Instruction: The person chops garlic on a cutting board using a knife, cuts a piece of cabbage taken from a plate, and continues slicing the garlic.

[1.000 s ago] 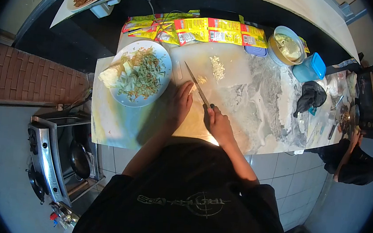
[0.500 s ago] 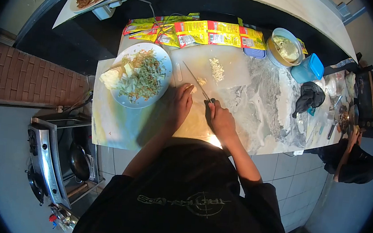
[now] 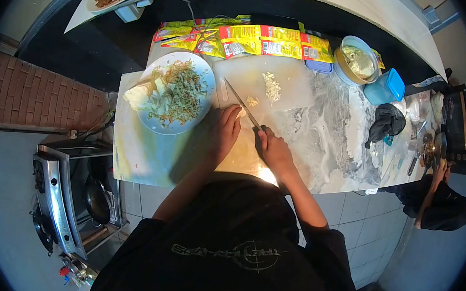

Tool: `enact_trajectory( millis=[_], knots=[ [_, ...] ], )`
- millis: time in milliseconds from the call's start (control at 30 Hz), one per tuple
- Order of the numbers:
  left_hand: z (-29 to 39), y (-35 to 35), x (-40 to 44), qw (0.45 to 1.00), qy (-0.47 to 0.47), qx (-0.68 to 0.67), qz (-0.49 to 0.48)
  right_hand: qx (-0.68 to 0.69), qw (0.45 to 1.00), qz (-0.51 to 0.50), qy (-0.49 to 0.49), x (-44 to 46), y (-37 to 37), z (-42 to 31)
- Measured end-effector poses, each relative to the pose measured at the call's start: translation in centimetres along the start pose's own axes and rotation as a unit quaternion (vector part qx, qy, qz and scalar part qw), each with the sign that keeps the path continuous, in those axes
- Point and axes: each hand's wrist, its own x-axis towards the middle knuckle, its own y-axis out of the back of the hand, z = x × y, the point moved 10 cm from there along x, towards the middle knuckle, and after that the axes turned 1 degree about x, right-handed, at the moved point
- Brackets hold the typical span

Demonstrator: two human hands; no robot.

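My right hand (image 3: 275, 152) is wrapped round the handle of a kitchen knife (image 3: 241, 102), its blade slanting up and left over a translucent white cutting board (image 3: 298, 93). Close to the blade's left side, my left hand (image 3: 226, 131) has its fingers bent and pressed together on a small pale piece of what looks like garlic (image 3: 242, 112), mostly hidden by the fingertips. A few cut bits (image 3: 252, 101) lie just right of the blade. Farther up the board is a loose pile of chopped garlic (image 3: 271, 87).
Left of the board, a white plate (image 3: 162, 128) holds shredded greens and pale cabbage. Yellow-red sachets (image 3: 278, 41) line the back. At right are a bowl of pale paste (image 3: 357, 65), a blue container (image 3: 385, 87) and a black cloth (image 3: 385, 124). Another person (image 3: 441, 202) works far right.
The knife has turned slightly, its tip shifting a little left. My right hand has moved very slightly with it, while my left hand stays nearly in place.
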Motion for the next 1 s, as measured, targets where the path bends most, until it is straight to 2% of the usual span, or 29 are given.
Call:
enact_trajectory(
  millis=[233, 400, 733, 967, 1000],
  knots=[
    [0.4, 0.1, 0.2, 1.000, -0.005, 0.007, -0.010, -0.083, 0.996, 0.027, 0.016, 1.3, 0.0, -0.6],
    [0.4, 0.3, 0.1, 1.000, -0.018, 0.000, 0.024, -0.068, 0.997, 0.041, 0.025, 1.3, 0.7, -0.6],
    [0.8, 0.8, 0.1, 1.000, -0.022, 0.014, 0.013, 0.015, 1.000, 0.013, 0.018, 0.3, 0.5, -0.2],
    [0.8, 0.8, 0.3, 1.000, -0.023, 0.018, 0.010, 0.003, 0.999, 0.013, 0.035, 0.9, -0.2, 0.1],
    [0.9, 0.7, 0.2, 1.000, -0.022, 0.017, 0.008, -0.035, 0.999, 0.015, 0.030, 1.1, -0.2, 0.1]
  ],
)
